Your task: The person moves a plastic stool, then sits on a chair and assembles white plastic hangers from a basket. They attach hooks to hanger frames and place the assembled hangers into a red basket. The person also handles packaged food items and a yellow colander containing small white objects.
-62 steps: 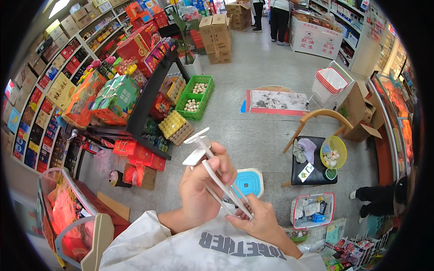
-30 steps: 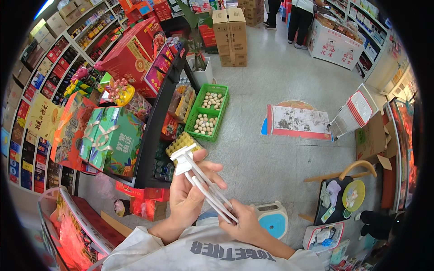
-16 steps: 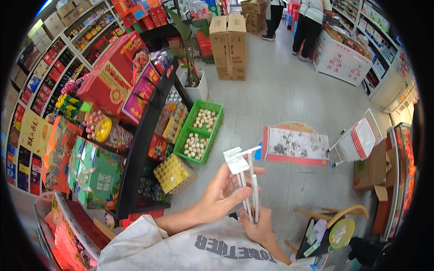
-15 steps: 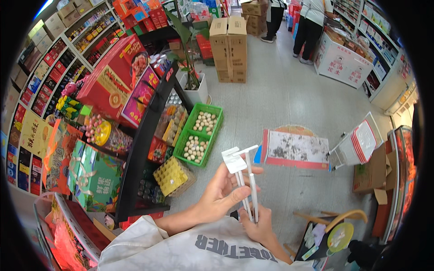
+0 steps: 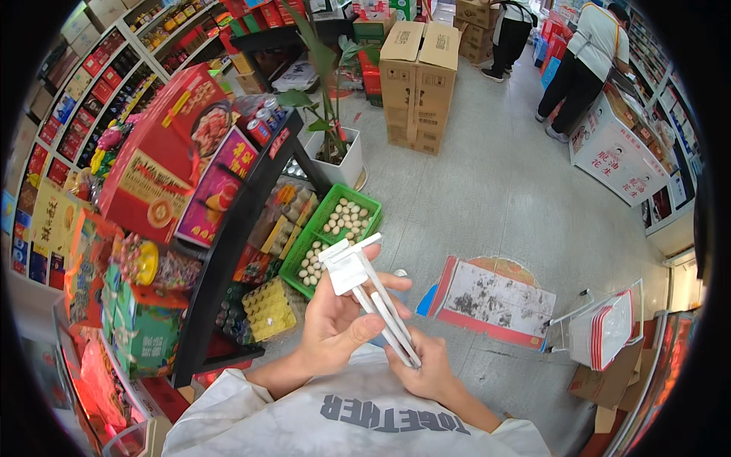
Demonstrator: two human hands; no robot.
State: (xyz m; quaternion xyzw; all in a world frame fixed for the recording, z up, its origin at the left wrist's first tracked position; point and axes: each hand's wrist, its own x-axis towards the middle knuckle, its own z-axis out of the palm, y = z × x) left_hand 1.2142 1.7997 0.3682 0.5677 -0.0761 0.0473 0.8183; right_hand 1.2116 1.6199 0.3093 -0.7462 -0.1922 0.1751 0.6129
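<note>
Slipping strikes me, from my end of the feed, as the likeliest trouble; the rods (image 5: 394,329) look slim and smooth, and the left hand (image 5: 335,327) grips them only lightly, thumb laid over them and fingers spread out behind, so a slackened thumb could let them slide or fan apart; the plate (image 5: 348,274) sits at the far upper end, and if it weighs more than it seems, the whole thing could tip over the left fingers; I would also fear twisting, since the hands turning against each other could bend or snap a rod; whether every rod is fixed to the plate I cannot tell, and a loose one could drop to the floor (image 5: 472,190); the crate (image 5: 312,226) of eggs (image 5: 348,217) stands beyond, partly hidden behind the plate and hand in my view; as for position, the rods slant from upper left to lower right in front of the shirt (image 5: 304,415); the right hand (image 5: 428,364) is closed around their lower ends, the left steadies their middle, and the plate, with a crossbar beside it, juts out past the left thumb.
</note>
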